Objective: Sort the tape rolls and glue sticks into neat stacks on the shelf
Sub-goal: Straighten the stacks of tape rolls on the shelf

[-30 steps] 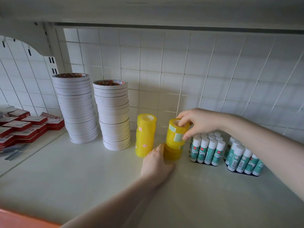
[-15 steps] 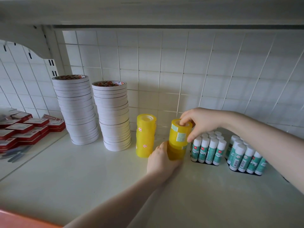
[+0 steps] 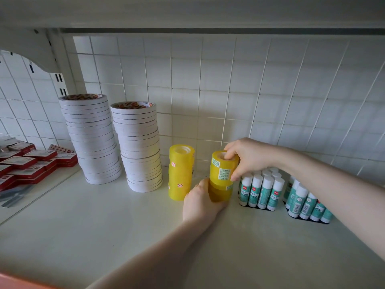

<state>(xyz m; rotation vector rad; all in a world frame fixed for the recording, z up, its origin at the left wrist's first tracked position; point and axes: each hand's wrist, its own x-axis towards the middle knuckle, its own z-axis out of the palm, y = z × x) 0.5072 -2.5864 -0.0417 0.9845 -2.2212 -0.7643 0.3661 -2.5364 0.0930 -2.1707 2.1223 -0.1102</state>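
Right grip (image 3: 245, 157) curled over the top of a yellow tape stack (image 3: 221, 176); left grip (image 3: 201, 202) wrapped round its base. Glue sticks (image 3: 260, 189) just right, on the shelf (image 3: 104, 215).

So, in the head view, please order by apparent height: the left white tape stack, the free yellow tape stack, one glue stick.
1. left white tape stack
2. free yellow tape stack
3. glue stick

Nearness hardly differs; the order looks safe.
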